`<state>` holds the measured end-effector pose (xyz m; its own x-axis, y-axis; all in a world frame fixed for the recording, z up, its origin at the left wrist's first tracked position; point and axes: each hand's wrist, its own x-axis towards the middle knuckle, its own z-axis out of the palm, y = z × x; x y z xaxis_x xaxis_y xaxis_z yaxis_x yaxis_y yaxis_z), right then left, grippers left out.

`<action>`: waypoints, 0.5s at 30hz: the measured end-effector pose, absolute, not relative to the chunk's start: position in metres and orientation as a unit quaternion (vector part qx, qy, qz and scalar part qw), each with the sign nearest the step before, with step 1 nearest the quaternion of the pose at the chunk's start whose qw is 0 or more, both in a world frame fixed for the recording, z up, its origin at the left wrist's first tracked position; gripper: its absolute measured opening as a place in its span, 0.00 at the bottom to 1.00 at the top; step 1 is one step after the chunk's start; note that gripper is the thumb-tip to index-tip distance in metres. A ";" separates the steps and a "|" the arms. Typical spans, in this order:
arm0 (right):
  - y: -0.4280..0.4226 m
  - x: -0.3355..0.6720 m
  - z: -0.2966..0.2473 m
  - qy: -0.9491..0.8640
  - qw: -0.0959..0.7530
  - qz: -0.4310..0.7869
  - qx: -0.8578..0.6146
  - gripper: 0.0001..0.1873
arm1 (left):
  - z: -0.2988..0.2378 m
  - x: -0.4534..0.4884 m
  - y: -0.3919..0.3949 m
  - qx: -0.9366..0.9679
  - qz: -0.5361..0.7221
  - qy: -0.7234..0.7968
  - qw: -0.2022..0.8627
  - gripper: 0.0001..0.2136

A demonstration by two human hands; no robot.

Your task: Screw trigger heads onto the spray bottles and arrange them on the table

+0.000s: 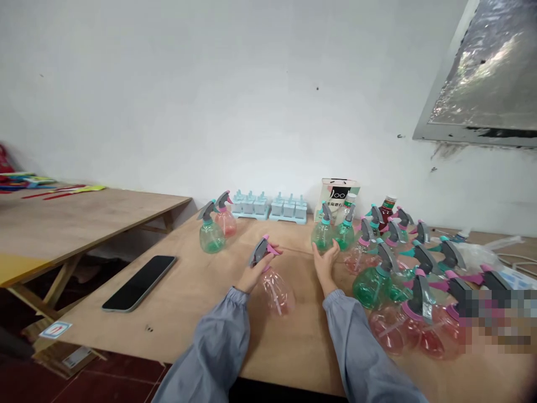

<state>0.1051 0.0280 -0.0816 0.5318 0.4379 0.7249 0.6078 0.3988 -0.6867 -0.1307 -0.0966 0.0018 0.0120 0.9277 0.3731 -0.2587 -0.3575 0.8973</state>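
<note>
My left hand (253, 272) is closed around the neck of a pink spray bottle (274, 288) with a grey and pink trigger head, which lies tilted on the wooden table (197, 296). My right hand (326, 262) reaches forward with its fingers apart, touching the base of a green spray bottle (322, 234) that stands upright beside another green one (344, 233). Both arms wear grey sleeves.
Several green and pink spray bottles (403, 280) crowd the right side. Two more bottles (216, 229) stand at the back left, with light blue trays (271, 207) and a white box (335, 196) by the wall. A black phone (140, 282) lies left. A second table (62, 224) stands further left.
</note>
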 end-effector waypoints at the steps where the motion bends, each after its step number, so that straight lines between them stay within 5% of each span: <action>1: 0.030 0.106 -0.080 -0.480 0.686 -0.069 -0.543 0.43 | -0.001 -0.132 -0.096 0.528 0.626 0.305 0.487 0.23; 15: 0.056 0.114 -0.076 -0.516 0.634 -0.102 -0.567 0.47 | -0.011 -0.138 -0.097 0.486 0.619 0.243 0.567 0.21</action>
